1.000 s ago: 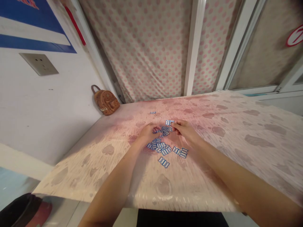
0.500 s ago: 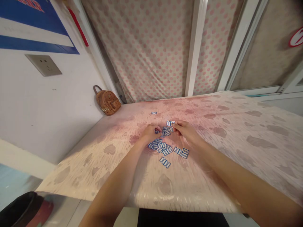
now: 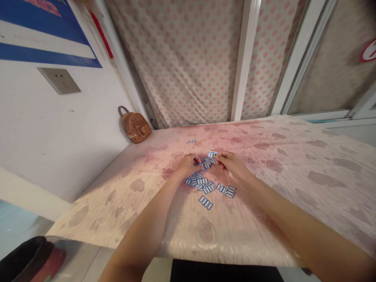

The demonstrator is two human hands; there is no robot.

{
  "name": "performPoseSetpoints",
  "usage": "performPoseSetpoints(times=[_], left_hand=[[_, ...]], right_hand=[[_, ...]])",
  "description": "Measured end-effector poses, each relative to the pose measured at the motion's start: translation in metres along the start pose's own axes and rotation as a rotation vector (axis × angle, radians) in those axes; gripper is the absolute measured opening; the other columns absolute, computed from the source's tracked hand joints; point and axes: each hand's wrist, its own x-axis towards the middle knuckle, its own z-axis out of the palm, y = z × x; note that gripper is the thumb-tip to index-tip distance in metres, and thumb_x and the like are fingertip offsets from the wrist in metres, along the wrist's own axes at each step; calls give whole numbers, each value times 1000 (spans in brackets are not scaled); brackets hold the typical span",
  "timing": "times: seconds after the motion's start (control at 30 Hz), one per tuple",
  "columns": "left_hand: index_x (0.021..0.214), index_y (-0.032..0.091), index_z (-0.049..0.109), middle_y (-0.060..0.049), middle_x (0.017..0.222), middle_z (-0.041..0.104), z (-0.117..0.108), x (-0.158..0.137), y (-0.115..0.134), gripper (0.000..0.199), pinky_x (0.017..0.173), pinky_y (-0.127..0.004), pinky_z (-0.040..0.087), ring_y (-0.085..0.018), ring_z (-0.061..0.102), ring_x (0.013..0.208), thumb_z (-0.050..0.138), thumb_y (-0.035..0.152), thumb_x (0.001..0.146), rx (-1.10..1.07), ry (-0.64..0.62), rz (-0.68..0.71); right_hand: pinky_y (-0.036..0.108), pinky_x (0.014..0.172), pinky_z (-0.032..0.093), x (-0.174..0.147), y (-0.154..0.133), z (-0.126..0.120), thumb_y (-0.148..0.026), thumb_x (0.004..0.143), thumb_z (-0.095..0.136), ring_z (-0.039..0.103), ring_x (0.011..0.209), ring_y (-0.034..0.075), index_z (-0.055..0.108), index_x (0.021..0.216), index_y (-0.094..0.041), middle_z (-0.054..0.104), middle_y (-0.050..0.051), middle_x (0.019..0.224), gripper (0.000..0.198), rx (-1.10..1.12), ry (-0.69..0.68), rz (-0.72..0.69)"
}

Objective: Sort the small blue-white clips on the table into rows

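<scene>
My right hand (image 3: pixel 227 160) pinches a small flat blue-and-white striped piece (image 3: pixel 212 154) by its right end, a little above the table. My left hand (image 3: pixel 189 164) is curled just left of a small heap of the same pieces (image 3: pixel 208 163). Its fingertips are close together near some blue, and what they hold is too small to make out. Nearer to me, below both hands, lies a larger overlapping pile of these pieces (image 3: pixel 202 182). Two more pieces (image 3: pixel 226 190) lie to its right, and a single piece (image 3: pixel 206 203) lies in front.
A lone striped piece (image 3: pixel 192 141) lies farther back on the patterned tablecloth (image 3: pixel 282 188). A small brown backpack (image 3: pixel 136 127) sits at the back left against the wall. Behind the table hangs a dotted curtain (image 3: pixel 188 62). A dark bin (image 3: pixel 29 258) stands on the floor at lower left.
The whole view has shifted slightly. Both hands keep nearly the same places and grips, and the pieces on the table lie as before.
</scene>
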Motion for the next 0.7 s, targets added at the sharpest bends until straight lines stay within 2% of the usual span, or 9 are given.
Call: performPoseSetpoints(times=[0.1, 0.23, 0.37, 0.5, 0.6, 0.7], left_hand=[[83, 17, 68, 1, 76, 66, -3, -2, 4, 11, 63, -25, 39, -14, 57, 69, 74, 15, 73, -1, 14, 16], [86, 18, 72, 1, 78, 69, -8, -4, 8, 7, 65, -24, 39, -14, 58, 71, 69, 17, 79, -18, 24, 40], [85, 16, 71, 1, 71, 67, -10, -5, 9, 6, 60, -23, 37, -14, 59, 67, 65, 17, 83, -92, 50, -11], [75, 15, 70, 1, 65, 62, -10, -6, 9, 15, 60, -24, 36, -14, 56, 64, 63, 19, 87, -19, 60, 18], [76, 16, 74, -3, 75, 65, -10, -6, 8, 14, 67, -26, 40, -16, 58, 73, 67, 22, 87, 72, 149, 75], [80, 16, 76, -5, 82, 69, -10, -5, 9, 8, 70, -27, 43, -17, 61, 77, 70, 19, 85, 42, 208, 51]], right_hand=[[24, 47, 32, -1, -1, 0, -42, 73, 68, 42, 48, 10, 53, 59, -20, 51, -3, 55, 30, 1, -3, 0], [24, 48, 33, -1, -1, 0, -37, 75, 64, 44, 47, 10, 53, 59, -20, 53, -3, 56, 26, -4, 5, 2], [24, 47, 34, 0, 0, -1, -32, 77, 62, 45, 46, 9, 54, 61, -20, 57, -2, 57, 21, -15, 3, 9], [23, 47, 35, 1, 3, -2, -30, 78, 62, 48, 46, 9, 53, 67, -20, 65, 0, 61, 17, -23, -12, 11], [22, 46, 37, 2, 4, -2, -31, 78, 64, 51, 46, 10, 53, 73, -21, 69, 1, 64, 16, -22, -11, 26], [22, 46, 38, 2, 4, -1, -34, 77, 66, 51, 46, 10, 52, 76, -21, 69, 1, 64, 18, -16, 2, 51]])
